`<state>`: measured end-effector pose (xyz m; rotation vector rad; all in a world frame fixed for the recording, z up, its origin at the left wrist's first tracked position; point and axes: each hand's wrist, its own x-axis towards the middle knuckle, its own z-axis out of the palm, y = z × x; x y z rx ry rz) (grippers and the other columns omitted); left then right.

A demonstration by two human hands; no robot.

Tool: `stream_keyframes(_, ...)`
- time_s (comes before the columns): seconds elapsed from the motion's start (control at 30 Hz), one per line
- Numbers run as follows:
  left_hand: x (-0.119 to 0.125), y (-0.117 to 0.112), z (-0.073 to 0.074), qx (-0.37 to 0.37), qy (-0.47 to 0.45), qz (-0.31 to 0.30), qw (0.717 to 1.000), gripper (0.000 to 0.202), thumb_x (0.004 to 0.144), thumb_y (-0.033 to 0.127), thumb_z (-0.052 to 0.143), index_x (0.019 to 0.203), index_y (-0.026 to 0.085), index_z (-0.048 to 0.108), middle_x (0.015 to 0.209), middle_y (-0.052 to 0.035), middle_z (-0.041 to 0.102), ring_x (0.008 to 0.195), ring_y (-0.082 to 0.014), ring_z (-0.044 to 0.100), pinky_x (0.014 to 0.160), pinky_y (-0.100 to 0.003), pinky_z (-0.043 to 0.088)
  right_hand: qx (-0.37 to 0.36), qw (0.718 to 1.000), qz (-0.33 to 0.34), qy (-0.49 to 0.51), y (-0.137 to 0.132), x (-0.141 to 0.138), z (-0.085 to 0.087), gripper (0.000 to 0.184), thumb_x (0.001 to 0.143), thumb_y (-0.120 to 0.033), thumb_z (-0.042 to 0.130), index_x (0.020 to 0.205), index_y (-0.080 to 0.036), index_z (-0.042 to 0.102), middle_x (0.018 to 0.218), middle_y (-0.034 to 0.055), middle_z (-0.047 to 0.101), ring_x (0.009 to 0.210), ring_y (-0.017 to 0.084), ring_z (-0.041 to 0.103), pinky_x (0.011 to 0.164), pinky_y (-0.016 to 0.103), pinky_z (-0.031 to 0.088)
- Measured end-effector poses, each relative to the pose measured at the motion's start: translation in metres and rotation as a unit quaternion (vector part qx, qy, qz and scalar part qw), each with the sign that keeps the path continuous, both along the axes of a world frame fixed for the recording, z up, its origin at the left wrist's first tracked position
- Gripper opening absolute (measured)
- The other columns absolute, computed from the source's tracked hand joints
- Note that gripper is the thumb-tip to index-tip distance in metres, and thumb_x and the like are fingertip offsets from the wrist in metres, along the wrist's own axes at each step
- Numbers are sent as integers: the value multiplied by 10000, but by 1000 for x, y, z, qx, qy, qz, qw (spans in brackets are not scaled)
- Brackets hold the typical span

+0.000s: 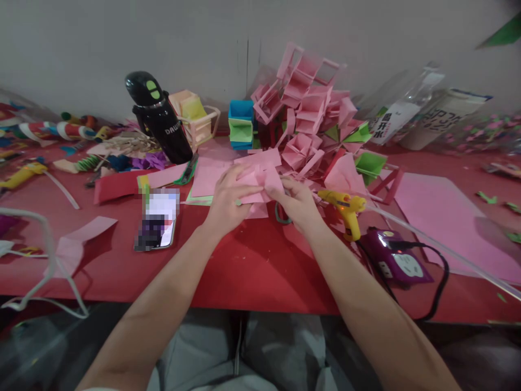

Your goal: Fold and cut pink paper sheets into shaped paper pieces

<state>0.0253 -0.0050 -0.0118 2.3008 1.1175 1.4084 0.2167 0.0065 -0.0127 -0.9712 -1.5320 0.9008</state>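
Between my hands, just above the red table, is a piece of pink paper [273, 178]. My left hand [233, 198] has its fingers pressed on the paper from the left, with a ring on one finger. From the right, my right hand [296, 200] pinches the paper's edge between thumb and fingers. Flat pink sheets [207, 175] lie behind and left of my hands, over a pale green one. Beneath my right hand shows part of a green scissors handle [281, 214]. A yellow glue gun [345, 209] lies right of it.
Folded pink paper frames [307, 108] are heaped at the back. A black bottle [160, 119] leans at the back left, with a phone [158, 220] in front. At right are a purple power adapter [396, 258], its cable and a large pink sheet [451, 222]. White tubing [51, 250] crosses the left edge.
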Motion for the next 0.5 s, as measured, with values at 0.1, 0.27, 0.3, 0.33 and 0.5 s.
stream_keyframes(0.1,-1,-2,3,-93,-60,-11,994,597,726,125,713,1293,303,659,1604,-55,378,1530,-339,229,1238,-574,200,12,999,-19,24,4,2,-5,123,815,-332,697,784,-219,736,1094,51,728,1078,237,656,980,412,498)
stream_keyframes(0.27,2,-4,7,-323,-247,-78,910,709,836,293,663,1496,324,407,1654,-62,291,1539,-304,234,1205,-528,311,40,996,-79,-25,5,6,-3,80,781,-289,704,753,-214,700,1208,90,701,1174,271,636,1061,473,456)
stream_keyframes(0.3,4,-4,9,-365,-278,-74,885,687,855,303,645,1497,309,399,1636,-82,327,1503,-304,319,1163,-517,382,49,994,-91,-40,4,6,-3,82,776,-280,703,737,-211,685,1212,104,701,1190,279,630,1072,484,445)
stream_keyframes(0.33,5,-4,10,-399,-298,-54,865,675,857,301,647,1487,286,407,1603,-109,381,1444,-309,416,1106,-509,448,58,992,-101,-54,3,6,-2,89,774,-276,700,723,-209,671,1218,117,701,1202,286,626,1077,493,438)
stream_keyframes(0.5,10,-5,16,-433,-321,28,842,597,770,208,742,1337,185,555,1494,-163,502,1261,-283,575,962,-386,536,91,987,-98,-90,1,5,1,139,793,-317,697,731,-205,643,1284,146,680,1205,293,633,1061,501,460)
